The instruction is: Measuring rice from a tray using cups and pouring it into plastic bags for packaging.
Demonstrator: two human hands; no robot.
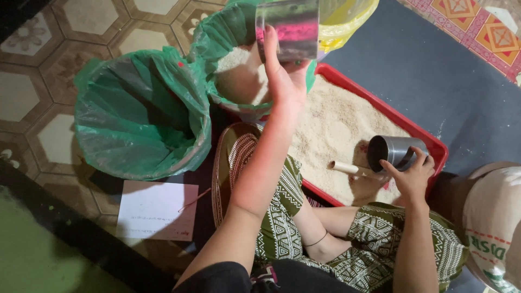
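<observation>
My left hand [285,81] holds a shiny metal can [287,28] raised above a green-lined bucket [217,40] that holds white rice. My right hand [412,176] grips a second metal can [395,151] lying on its side, its mouth towards the rice in a red tray [401,122]. A short pale stick [343,167] lies on the rice next to that can. Rice covers most of the tray's floor.
A second bucket with a green plastic liner [142,111] stands to the left, with no rice visible inside. A white sheet of paper [157,210] with a thin stick lies on the tiled floor. A yellow bag [347,19] sits behind the tray, a printed sack [494,222] at right. My patterned trousers [282,217] are in front.
</observation>
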